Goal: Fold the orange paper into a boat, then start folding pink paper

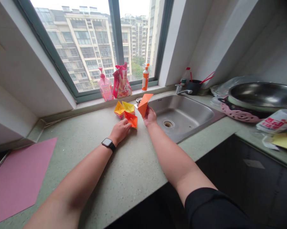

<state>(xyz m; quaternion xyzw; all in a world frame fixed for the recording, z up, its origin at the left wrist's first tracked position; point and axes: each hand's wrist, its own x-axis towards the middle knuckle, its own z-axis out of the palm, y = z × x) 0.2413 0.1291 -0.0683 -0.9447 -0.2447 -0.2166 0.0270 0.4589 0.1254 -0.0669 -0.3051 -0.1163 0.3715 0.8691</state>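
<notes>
My left hand [121, 129], with a black watch on its wrist, has its fingers closed on the near edge of a red-orange folded paper piece [131, 119] on the counter. Touching that piece from behind are a yellow-orange folded paper piece [119, 109] and a yellow one [129, 107]. Raised by the sink's left edge, my right hand [150, 117] grips a folded orange paper [144, 105] from its right side. Part of the right fingers is hidden behind the paper.
A steel sink [181, 105] is set into the counter at right. On the windowsill stand a pink pump bottle [105, 87], a pink bag [121, 82] and an orange-white bottle [145, 79]. Pink paper [26, 178] lies at left. A large steel pan [262, 92] rests far right.
</notes>
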